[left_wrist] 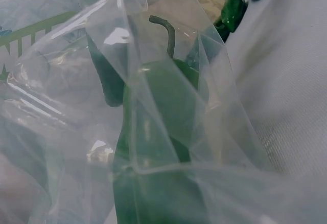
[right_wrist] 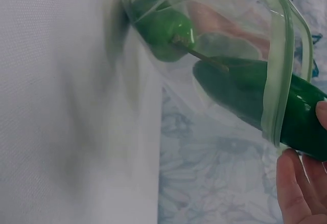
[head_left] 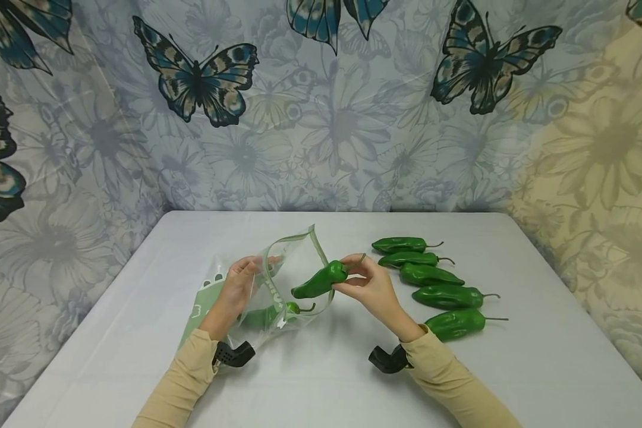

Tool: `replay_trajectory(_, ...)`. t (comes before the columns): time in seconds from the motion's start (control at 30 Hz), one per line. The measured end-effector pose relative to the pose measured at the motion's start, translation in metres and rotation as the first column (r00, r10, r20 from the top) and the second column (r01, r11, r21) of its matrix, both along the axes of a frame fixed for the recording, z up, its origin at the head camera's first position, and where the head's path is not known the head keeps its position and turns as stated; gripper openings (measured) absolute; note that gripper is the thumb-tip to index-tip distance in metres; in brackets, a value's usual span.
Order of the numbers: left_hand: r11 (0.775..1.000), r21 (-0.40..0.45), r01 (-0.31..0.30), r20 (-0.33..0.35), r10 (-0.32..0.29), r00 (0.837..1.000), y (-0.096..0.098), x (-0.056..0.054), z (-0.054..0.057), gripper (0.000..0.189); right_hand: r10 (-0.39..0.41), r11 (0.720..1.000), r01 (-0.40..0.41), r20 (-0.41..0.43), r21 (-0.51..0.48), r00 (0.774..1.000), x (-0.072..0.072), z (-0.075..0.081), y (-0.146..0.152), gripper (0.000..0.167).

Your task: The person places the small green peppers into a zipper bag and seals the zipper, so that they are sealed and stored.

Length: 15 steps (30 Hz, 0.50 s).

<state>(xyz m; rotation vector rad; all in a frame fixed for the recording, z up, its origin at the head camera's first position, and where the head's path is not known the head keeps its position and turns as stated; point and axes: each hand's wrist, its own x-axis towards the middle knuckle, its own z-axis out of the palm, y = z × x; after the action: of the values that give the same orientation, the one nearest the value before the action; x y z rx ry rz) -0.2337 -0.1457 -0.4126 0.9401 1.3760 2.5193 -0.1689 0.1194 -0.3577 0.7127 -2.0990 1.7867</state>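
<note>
My left hand (head_left: pixel 238 288) grips the side of a clear zip bag (head_left: pixel 274 292) with a green printed lower part, its mouth spread wide toward the right. Between thumb and fingers, my right hand (head_left: pixel 371 291) pinches a green pepper (head_left: pixel 318 282) by its stem end. That pepper's tip points left and passes the green zip strip (right_wrist: pixel 278 75) into the bag in the right wrist view. Lower in the bag lies another green pepper (left_wrist: pixel 158 132) with a curved stem, seen through the plastic.
Right of my hands, several green peppers lie in a slanting row, from a far pepper (head_left: pixel 400 245) to a near pepper (head_left: pixel 456 324), the nearest partly behind my right wrist. The white table (head_left: pixel 321 386) ends at a butterfly-patterned cloth backdrop (head_left: pixel 342 137).
</note>
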Motion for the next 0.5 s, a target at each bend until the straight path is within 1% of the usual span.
replay_trajectory(0.13, 1.000, -0.017, -0.009, -0.015, 0.009, 1.000, -0.0005, -0.0002, -0.0001, 0.015, -0.002, 1.000, 0.002, 0.021, 0.016, 1.000, -0.0002, -0.0003, -0.0001, 0.037)
replay_trajectory(0.3, 1.000, -0.007, -0.008, -0.011, 0.008, 1.000, -0.0007, -0.0003, -0.0002, 0.016, -0.012, 0.999, 0.010, 0.041, 0.046, 0.999, -0.0004, 0.0001, 0.0002, 0.037)
replay_trajectory(0.5, 1.000, -0.017, -0.014, -0.005, 0.014, 1.000, -0.0006, -0.0002, 0.0000, 0.016, 0.013, 0.998, -0.016, 0.057, 0.053, 0.998, -0.0009, 0.0004, -0.0002, 0.037)
